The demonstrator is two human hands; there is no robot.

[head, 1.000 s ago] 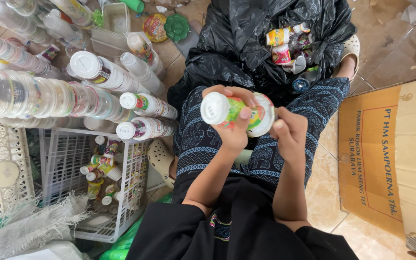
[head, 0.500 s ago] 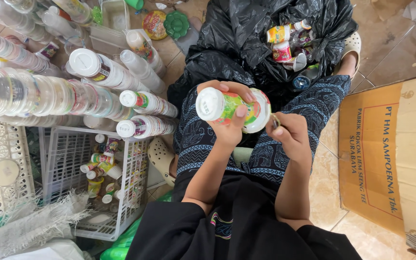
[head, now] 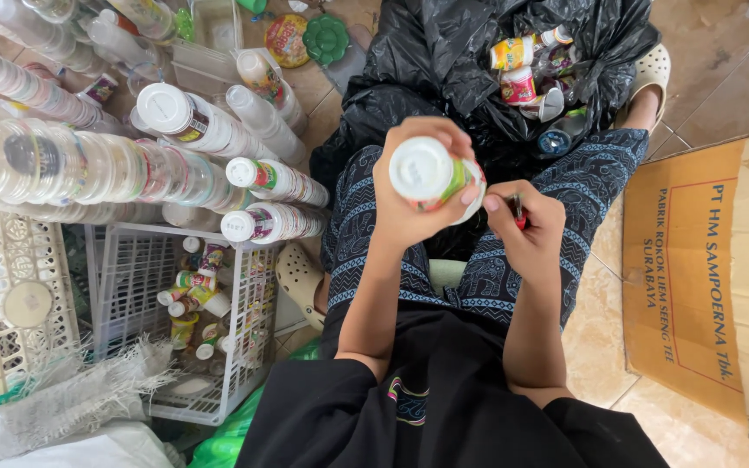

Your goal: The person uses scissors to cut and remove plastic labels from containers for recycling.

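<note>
Two hands meet over the lap of a seated person: the left hand (head: 418,204) is clamped around a small plastic bottle (head: 433,173), its white base turned up toward the camera, and the right hand (head: 526,230) is closed on a small red-tipped tool (head: 517,211) held just beside the bottle's label. What kind of tool it is cannot be told; most of it is hidden in the fist.

The risk, as I judge it, lies in how close the tool sits to the left fingers (head: 470,195) wrapped over the label: if the tool has an edge, a slip on the smooth plastic could carry it into them. The bottle is held in the air with nothing under it but the knees, so a loosened grip would drop it to the floor (head: 695,82).

Straight ahead, an open black bag (head: 444,61) holds loose bottles (head: 522,61) with coloured labels. Along the floor's left side lie long stacks of nested clear cups (head: 88,165), and nearer, a white basket (head: 132,295) holds more small bottles. A brown cardboard box (head: 713,269) stands at the right. The cup stacks press close to the left knee, leaving little elbow room there.
</note>
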